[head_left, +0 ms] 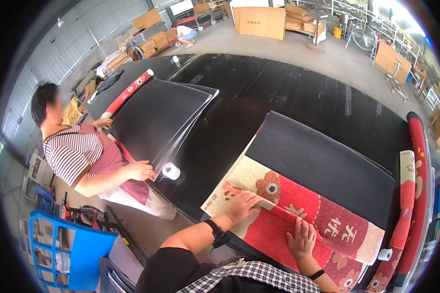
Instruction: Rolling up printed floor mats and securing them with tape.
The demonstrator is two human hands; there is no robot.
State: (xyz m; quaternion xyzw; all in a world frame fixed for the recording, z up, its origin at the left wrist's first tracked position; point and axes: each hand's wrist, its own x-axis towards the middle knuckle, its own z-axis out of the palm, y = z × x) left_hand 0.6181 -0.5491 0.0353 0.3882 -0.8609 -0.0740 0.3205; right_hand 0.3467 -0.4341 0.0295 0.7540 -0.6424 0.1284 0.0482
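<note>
While facing the black bench (230,141), right of a co-worker (83,156) and a white tape roll (176,173), lays the left hand (243,205) across the folded edge of a red flowered mat (269,239) on it, grip impossible to tell; rests the right hand (303,238), apart, farther along, fingers spread, with red rolls (400,229) lying at far right.

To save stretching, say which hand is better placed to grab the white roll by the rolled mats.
Probably the right hand: touching the red mat, it sits nearer the white roll than the left hand.
</note>
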